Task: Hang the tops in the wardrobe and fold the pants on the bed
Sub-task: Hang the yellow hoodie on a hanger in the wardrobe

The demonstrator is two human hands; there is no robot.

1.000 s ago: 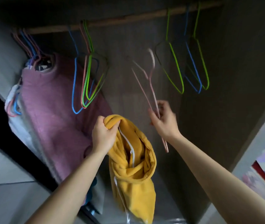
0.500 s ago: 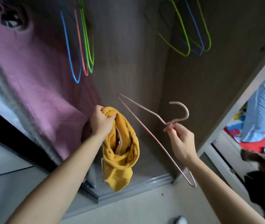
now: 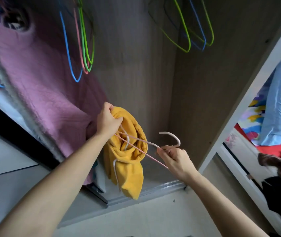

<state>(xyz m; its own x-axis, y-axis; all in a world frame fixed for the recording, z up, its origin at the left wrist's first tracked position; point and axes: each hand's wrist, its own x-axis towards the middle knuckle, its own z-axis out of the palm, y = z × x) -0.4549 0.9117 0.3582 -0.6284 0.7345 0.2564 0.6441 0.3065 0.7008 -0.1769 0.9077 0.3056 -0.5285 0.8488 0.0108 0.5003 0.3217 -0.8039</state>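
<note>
Both bare arms reach forward. The left hand grips a yellow top in its fist. The right hand, lower, pinches a pink hanger between fingers and thumb.

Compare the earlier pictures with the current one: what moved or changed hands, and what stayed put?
The right hand lowered the pink hanger and swung its arm leftward, across the yellow hoodie toward the left hand. Nothing was newly gripped or released. The purple top and coloured hangers stayed hanging.
</note>
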